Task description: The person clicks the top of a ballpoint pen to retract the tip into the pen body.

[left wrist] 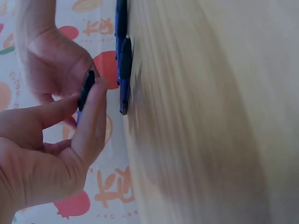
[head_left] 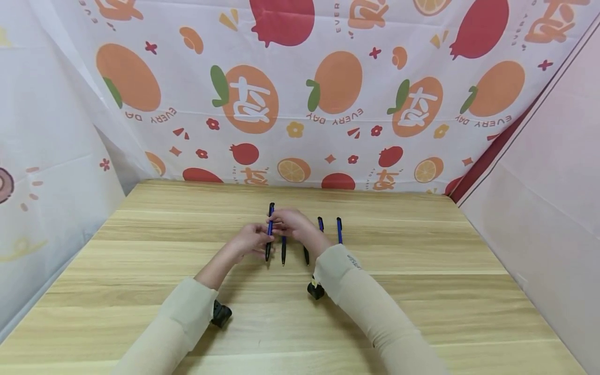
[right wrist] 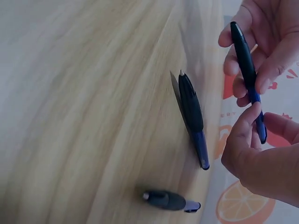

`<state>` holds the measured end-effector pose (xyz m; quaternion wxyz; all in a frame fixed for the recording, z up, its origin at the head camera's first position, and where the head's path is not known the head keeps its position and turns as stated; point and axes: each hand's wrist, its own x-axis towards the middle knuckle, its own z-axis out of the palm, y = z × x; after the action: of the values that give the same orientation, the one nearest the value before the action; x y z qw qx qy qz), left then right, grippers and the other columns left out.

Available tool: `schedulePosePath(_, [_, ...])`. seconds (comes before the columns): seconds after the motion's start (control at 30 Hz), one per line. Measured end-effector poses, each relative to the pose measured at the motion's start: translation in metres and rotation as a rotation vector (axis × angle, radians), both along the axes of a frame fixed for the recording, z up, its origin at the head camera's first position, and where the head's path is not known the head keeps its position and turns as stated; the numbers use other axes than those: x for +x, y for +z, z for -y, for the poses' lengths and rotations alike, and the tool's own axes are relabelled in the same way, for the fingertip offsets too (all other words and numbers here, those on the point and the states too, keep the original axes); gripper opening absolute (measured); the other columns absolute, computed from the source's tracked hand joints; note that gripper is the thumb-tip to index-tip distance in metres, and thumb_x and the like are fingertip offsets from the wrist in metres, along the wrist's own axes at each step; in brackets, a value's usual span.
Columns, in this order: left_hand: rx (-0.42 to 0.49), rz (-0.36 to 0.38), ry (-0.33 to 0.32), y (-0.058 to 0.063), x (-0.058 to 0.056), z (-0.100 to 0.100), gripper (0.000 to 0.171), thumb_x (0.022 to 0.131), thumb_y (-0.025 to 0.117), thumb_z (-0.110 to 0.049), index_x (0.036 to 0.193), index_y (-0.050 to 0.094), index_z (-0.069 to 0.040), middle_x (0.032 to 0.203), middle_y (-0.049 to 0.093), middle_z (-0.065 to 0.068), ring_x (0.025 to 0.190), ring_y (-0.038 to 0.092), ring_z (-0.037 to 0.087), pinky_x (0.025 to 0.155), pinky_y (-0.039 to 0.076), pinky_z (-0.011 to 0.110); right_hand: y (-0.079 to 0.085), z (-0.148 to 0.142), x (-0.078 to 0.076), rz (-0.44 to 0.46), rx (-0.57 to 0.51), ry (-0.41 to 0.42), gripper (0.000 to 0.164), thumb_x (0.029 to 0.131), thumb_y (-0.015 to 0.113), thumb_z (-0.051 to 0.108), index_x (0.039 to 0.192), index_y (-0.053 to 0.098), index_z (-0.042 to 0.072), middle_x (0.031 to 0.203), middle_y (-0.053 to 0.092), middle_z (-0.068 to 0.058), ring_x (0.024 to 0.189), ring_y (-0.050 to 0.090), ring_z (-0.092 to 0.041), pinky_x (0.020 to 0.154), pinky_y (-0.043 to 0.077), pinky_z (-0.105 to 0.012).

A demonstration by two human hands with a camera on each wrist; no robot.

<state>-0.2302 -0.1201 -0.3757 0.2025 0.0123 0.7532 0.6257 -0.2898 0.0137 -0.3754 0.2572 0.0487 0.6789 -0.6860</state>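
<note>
Both hands hold one blue pen (head_left: 270, 229) with a black grip, raised over the wooden table. My left hand (head_left: 248, 240) pinches it around the black grip, and my right hand (head_left: 291, 223) pinches the blue barrel toward the other end. In the right wrist view the held pen (right wrist: 245, 58) slants between the two hands, black part uppermost. Just right of it, a second pen (head_left: 283, 252) lies on the table, its upper part behind my right hand. Further right are a third pen (head_left: 307, 256), partly hidden by my right wrist, and another pen (head_left: 339, 229), its lower part behind the sleeve.
The wooden table (head_left: 403, 307) reaches back to a white curtain (head_left: 300, 140) printed with fruit. White cloth (head_left: 51, 172) hangs on the left side and a pale panel (head_left: 553, 172) stands on the right. A small black camera (head_left: 221, 314) is strapped under the left wrist.
</note>
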Motion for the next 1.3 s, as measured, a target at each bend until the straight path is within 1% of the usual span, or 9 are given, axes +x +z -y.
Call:
schedulePosePath(0.2, [-0.24,-0.099,-0.011,0.004,-0.001,-0.005,0.024,0.087,0.056,0.004,0.106,0.048,0.017,0.09,0.059,0.021,0.067,0.059,0.022,0.063,0.055,0.038,-0.004,0.01,-0.002,-0.092,0.101,-0.018,0.022,0.086,0.051,0.0,0.105,0.059,-0.01,0.076,0.061,-0.008,0.058,0.055,-0.011,0.076,0.052,-0.03])
schedulePosePath(0.37, [-0.455,-0.151,-0.03,0.008,0.0,-0.005,0.02,0.085,0.059,0.003,0.1,0.053,0.014,0.083,0.06,0.02,0.062,0.061,0.026,0.058,0.054,0.034,-0.014,0.019,-0.005,-0.169,0.194,-0.03,0.007,0.085,0.053,-0.003,0.082,0.059,-0.004,0.064,0.055,-0.006,0.052,0.053,-0.013,0.065,0.054,-0.03])
schedulePosePath(0.5, [-0.573,-0.194,-0.043,0.007,0.001,-0.005,0.01,0.082,0.063,0.003,0.085,0.056,0.009,0.074,0.059,0.017,0.057,0.062,0.026,0.053,0.052,0.03,-0.021,0.027,-0.007,-0.192,0.316,-0.048,0.021,0.083,0.054,-0.005,0.064,0.055,0.002,0.057,0.054,-0.006,0.047,0.055,-0.015,0.058,0.055,-0.03])
schedulePosePath(0.6, [-0.66,-0.248,-0.056,0.007,0.002,-0.006,0.011,0.08,0.065,0.003,0.075,0.054,0.004,0.068,0.058,0.014,0.053,0.061,0.024,0.051,0.05,0.028,-0.022,0.033,-0.006,-0.242,0.458,-0.039,0.03,0.082,0.057,-0.004,0.053,0.051,0.005,0.052,0.053,-0.004,0.045,0.055,-0.014,0.052,0.053,-0.027])
schedulePosePath(0.77, [-0.821,-0.369,-0.089,0.005,0.002,-0.009,0.01,0.078,0.066,0.002,0.08,0.058,0.008,0.076,0.059,0.017,0.059,0.058,0.023,0.054,0.049,0.029,-0.018,0.04,-0.001,-0.36,0.726,0.04,0.038,0.081,0.061,0.004,0.047,0.045,0.008,0.046,0.048,-0.001,0.041,0.045,-0.012,0.04,0.038,-0.02])
schedulePosePath(0.87, [-0.886,-0.398,-0.09,0.004,0.003,-0.01,0.014,0.077,0.067,0.002,0.086,0.06,0.01,0.082,0.06,0.02,0.064,0.057,0.025,0.057,0.05,0.03,-0.016,0.041,0.001,-0.394,0.804,0.085,0.036,0.082,0.061,0.006,0.048,0.047,0.009,0.045,0.047,0.0,0.041,0.044,-0.011,0.039,0.035,-0.019])
schedulePosePath(0.97, [-0.929,-0.416,-0.091,0.004,0.004,-0.01,0.012,0.075,0.067,0.004,0.082,0.06,0.009,0.081,0.061,0.02,0.066,0.058,0.027,0.057,0.049,0.031,-0.016,0.042,0.0,-0.415,0.829,0.108,0.037,0.082,0.059,0.005,0.048,0.046,0.009,0.043,0.045,0.001,0.039,0.044,-0.011,0.039,0.035,-0.019])
schedulePosePath(1.13, [-0.979,-0.44,-0.097,0.003,0.004,-0.01,0.007,0.07,0.062,0.007,0.076,0.058,0.006,0.079,0.059,0.019,0.067,0.057,0.029,0.054,0.048,0.031,-0.018,0.041,-0.001,-0.418,0.82,0.128,0.043,0.082,0.058,0.002,0.045,0.037,0.01,0.039,0.036,0.001,0.035,0.039,-0.01,0.036,0.033,-0.019])
schedulePosePath(1.3, [-0.985,-0.427,-0.099,0.001,0.002,-0.011,0.008,0.071,0.061,0.006,0.078,0.058,0.006,0.08,0.059,0.019,0.068,0.057,0.028,0.054,0.048,0.031,-0.02,0.039,-0.001,-0.438,0.8,0.124,0.045,0.081,0.059,0.001,0.044,0.035,0.011,0.039,0.035,0.002,0.035,0.04,-0.009,0.037,0.034,-0.018])
